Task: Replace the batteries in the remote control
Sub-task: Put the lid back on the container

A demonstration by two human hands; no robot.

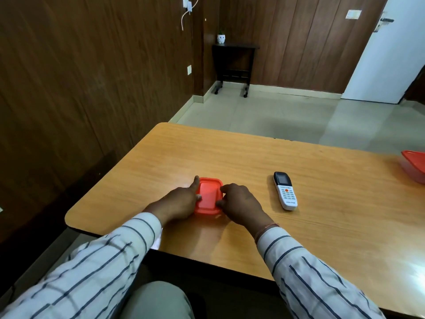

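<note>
A small red lidded box [208,196] sits on the wooden table [322,226] near its front left. My left hand [179,201] grips the box's left side, index finger stretched along the edge. My right hand [241,203] holds its right side with fingertips on the lid's rim. The lid is on, so what is inside is hidden. A white remote control [285,191] with a dark screen and an orange button lies face up to the right of the box, untouched. No batteries are visible.
A second red-lidded container [414,165] sits at the table's far right edge, partly cut off. Beyond the table are a tiled floor, wood-panelled walls, a small dark side table [233,65] and a white door [386,54].
</note>
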